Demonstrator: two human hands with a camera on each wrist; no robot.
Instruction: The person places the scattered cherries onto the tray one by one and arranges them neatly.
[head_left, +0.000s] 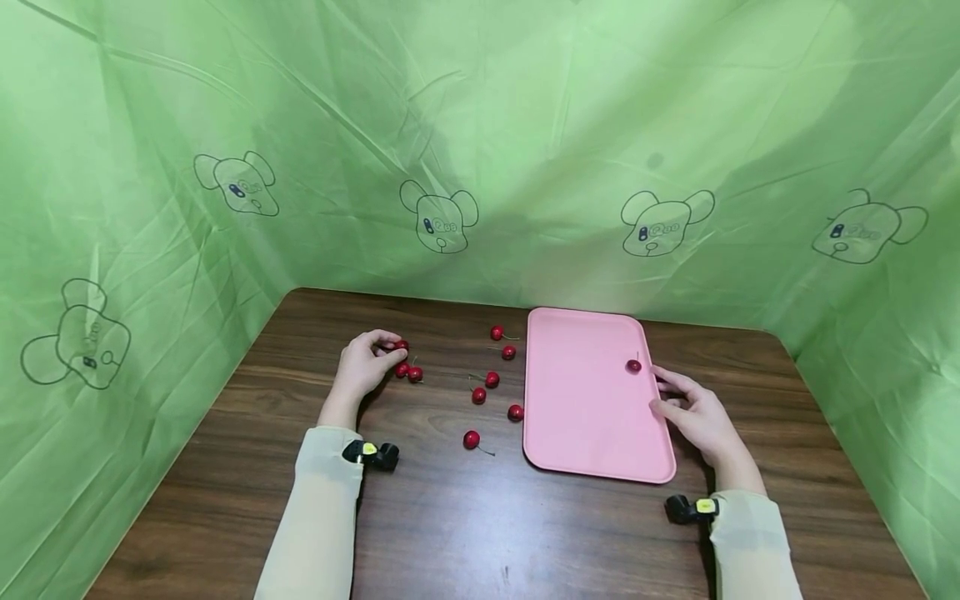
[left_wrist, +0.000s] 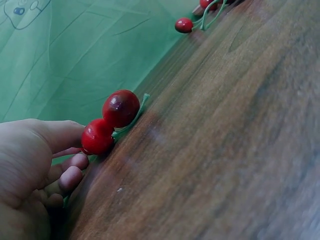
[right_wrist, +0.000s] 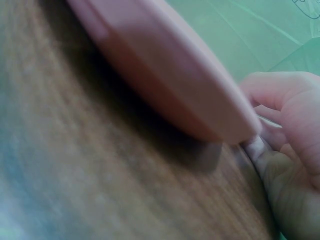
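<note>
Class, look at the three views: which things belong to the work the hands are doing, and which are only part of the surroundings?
In the work:
left hand, at a cherry
right hand, at the edge of the pink tray
one cherry in the tray
loose cherries on the table

Surroundings:
wooden table
green sheet with cartoon mice
</note>
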